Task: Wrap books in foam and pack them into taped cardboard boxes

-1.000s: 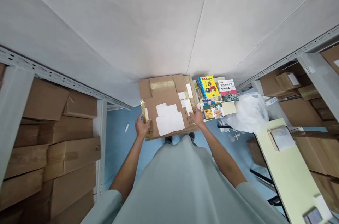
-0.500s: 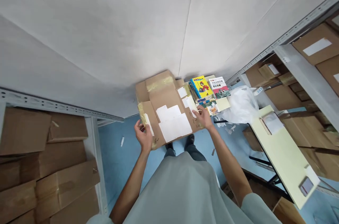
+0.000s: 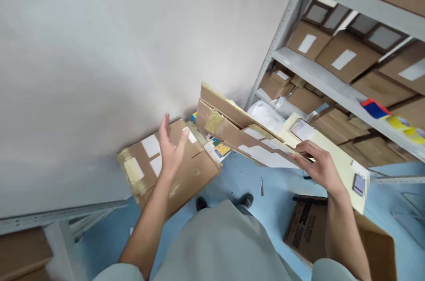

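Note:
My right hand [image 3: 317,166] grips the near edge of a flattened cardboard piece [image 3: 239,132] with tape and white labels, lifted and tilted in the air. My left hand [image 3: 170,150] is raised with fingers spread, holding nothing, just above another flattened cardboard box [image 3: 186,174] with white labels that lies by the wall. Colourful books [image 3: 217,148] peek out between the two cardboard pieces.
A metal shelf rack [image 3: 332,75] full of labelled cartons stands at right. A pale yellow table [image 3: 335,157] with a phone [image 3: 359,183] is under the lifted cardboard. An open carton [image 3: 308,228] sits on the blue floor near my feet. White wall at left.
My right hand has lifted the upper cardboard piece off the stack and swung it right. My left hand let go and rose open. My view turned to the right.

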Demonstrator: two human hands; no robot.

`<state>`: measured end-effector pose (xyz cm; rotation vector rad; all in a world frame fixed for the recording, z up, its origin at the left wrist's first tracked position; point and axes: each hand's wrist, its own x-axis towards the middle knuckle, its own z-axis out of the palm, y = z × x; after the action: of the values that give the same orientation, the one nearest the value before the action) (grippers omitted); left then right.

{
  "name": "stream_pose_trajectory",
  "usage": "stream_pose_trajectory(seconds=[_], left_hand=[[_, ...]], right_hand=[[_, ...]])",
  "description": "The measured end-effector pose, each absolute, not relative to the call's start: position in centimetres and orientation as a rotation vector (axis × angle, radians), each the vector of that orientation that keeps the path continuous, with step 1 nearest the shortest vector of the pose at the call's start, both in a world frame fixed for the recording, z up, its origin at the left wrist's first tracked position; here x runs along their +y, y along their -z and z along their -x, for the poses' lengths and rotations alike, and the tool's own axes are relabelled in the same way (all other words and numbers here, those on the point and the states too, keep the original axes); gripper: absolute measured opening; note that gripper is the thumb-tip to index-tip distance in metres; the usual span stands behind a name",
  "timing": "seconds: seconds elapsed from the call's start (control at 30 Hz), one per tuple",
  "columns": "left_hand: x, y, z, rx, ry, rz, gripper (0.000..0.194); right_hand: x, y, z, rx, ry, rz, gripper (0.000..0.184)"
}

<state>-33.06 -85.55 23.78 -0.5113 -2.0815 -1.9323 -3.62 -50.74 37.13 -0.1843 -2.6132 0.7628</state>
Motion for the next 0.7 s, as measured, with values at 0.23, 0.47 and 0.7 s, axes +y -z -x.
stream_pose_trajectory(seconds=[0.23, 0.47, 0.7], left_hand=[[-64.1, -26.1, 30.9, -2.118, 2.245, 1.08, 0.099], [-45.7, -24.5, 22.6, -2.304, 2.514, 1.238, 0.077], [-33.8, -21.5, 15.8, -2.468, 2.624, 1.215, 0.061]], right_hand=[[-40.1, -35.2, -9.5, -2.515, -0.67, 0.38, 0.024], [-31.8, -32.1, -21.1, -2.486, -0.634, 0.658, 0.029], [-26.4, -28.5, -28.0, -2.434, -0.377, 0.977, 0.034]])
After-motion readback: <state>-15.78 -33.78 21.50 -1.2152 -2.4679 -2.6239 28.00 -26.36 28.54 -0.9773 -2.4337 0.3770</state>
